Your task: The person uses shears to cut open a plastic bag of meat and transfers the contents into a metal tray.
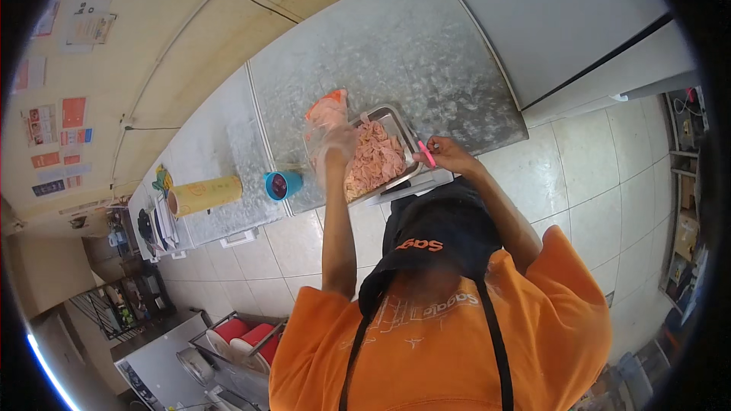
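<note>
A shallow metal tray (406, 125) near the front edge of the worktop holds a heap of pale pink raw meat pieces (377, 154), which look like chicken. My left hand (341, 142) is blurred above the tray's left side, against a clear plastic bag (326, 111) with orange print and more pale meat inside. Whether those fingers grip the bag or a piece of meat is unclear. In my right hand (448, 154), at the tray's right rim, is a pink-handled cutting tool (426, 154). Its blade is mostly obscured, so knife or scissors cannot be told apart.
Left of the tray stands a turquoise cup (284, 185) with something dark purple in it. Beyond lie a large yellow roll of wrap (205, 195) and some papers (165, 228). The mottled metal worktop (394, 40) meets a wall behind and a tall grey cabinet (559, 23) at right.
</note>
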`<state>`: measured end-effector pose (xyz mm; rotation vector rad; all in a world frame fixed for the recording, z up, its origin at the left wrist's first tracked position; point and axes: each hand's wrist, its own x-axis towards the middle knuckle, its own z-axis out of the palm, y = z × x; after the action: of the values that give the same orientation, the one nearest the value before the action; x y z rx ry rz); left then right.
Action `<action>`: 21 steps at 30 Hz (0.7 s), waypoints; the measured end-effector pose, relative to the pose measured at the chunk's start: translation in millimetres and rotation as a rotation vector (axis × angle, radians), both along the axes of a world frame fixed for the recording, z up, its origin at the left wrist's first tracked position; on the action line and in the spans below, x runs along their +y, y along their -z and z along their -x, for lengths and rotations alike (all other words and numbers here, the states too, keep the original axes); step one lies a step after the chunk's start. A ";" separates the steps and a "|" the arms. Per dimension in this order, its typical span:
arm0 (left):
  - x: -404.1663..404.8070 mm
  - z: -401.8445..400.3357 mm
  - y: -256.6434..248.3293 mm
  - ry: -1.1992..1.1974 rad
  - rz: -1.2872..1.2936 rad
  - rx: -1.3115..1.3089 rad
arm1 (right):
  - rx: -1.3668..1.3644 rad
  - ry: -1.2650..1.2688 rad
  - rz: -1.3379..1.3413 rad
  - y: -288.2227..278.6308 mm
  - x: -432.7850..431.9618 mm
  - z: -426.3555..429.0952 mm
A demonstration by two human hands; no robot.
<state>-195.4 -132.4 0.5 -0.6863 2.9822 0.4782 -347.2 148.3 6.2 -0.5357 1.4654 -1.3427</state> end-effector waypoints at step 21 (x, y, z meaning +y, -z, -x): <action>37.5 70.7 60.5 0.049 -0.033 -0.032 | 0.038 -0.040 -0.194 26.0 25.7 1.2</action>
<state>-266.1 -94.9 -60.1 -0.6112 2.9465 0.5078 -348.5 174.0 -19.8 -0.4640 1.5879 -1.1492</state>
